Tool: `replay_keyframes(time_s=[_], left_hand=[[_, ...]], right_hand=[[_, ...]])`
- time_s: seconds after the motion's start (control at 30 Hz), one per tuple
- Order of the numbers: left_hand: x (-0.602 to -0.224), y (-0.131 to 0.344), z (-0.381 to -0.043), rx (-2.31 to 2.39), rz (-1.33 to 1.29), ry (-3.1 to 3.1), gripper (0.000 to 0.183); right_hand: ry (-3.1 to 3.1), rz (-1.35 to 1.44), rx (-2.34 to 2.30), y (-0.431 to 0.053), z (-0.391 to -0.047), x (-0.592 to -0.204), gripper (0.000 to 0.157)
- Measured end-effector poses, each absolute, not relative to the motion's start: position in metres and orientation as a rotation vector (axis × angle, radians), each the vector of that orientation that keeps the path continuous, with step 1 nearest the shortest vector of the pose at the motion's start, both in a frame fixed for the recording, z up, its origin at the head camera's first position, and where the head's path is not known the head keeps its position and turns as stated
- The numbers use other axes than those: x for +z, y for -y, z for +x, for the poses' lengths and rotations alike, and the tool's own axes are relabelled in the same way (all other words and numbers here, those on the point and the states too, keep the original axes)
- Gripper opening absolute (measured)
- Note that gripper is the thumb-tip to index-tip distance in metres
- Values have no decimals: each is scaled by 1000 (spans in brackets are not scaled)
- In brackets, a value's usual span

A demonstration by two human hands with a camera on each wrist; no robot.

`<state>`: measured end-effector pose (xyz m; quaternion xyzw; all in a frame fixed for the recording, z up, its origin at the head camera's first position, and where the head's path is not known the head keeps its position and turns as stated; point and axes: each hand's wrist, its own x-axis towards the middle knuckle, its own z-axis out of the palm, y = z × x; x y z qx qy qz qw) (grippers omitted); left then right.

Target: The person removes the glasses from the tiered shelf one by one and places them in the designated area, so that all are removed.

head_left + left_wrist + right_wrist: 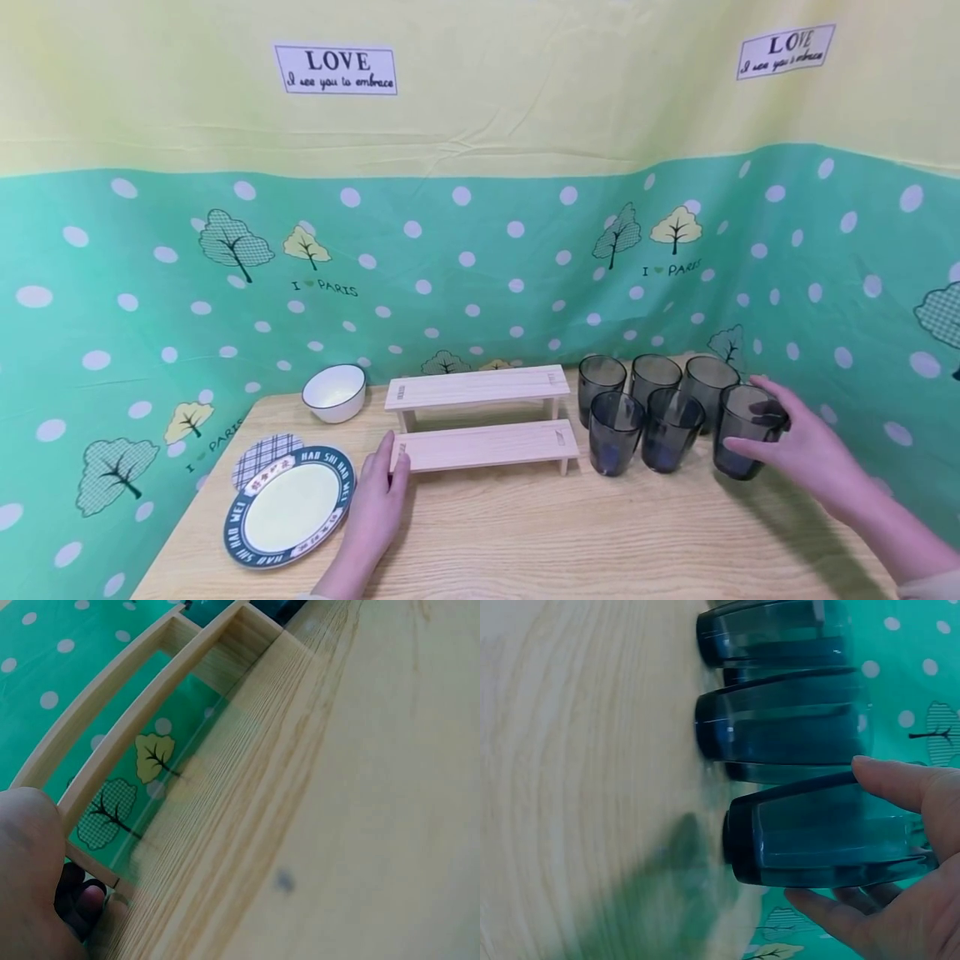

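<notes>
My right hand (pixel 813 454) holds a dark tinted drinking glass (pixel 738 446) at the right end of the glass group. In the right wrist view, the thumb lies along one side of this glass (pixel 825 832) and the fingers round the other, near the rim; its base leans slightly. Several matching glasses (pixel 671 442) stand upright in two rows just left of it. My left hand (pixel 375 504) is at the left end of a two-step wooden rack (pixel 487 446), thumb and fingers extended at the lower step's end. The left wrist view shows the thumb (pixel 30 862) overlapping that end.
A white bowl (pixel 334 396) with a dark rim stands at the back left. Left of my left hand lies a plate (pixel 341 492) with a blue lettered rim, overlapping a round checked mat (pixel 251 462). A patterned cloth (pixel 465 275) hangs behind the wooden table (pixel 525 542).
</notes>
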<state>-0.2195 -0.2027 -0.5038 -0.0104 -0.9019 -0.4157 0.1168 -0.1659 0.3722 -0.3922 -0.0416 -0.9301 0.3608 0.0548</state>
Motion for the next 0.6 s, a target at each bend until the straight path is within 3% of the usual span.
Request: replay_keyframes(time_s=[0.6], left_hand=[[-502,202,-218,-1212,-20,2646,65]], right_hand=[[2774,-128,1084,-367,-182,-421,128]])
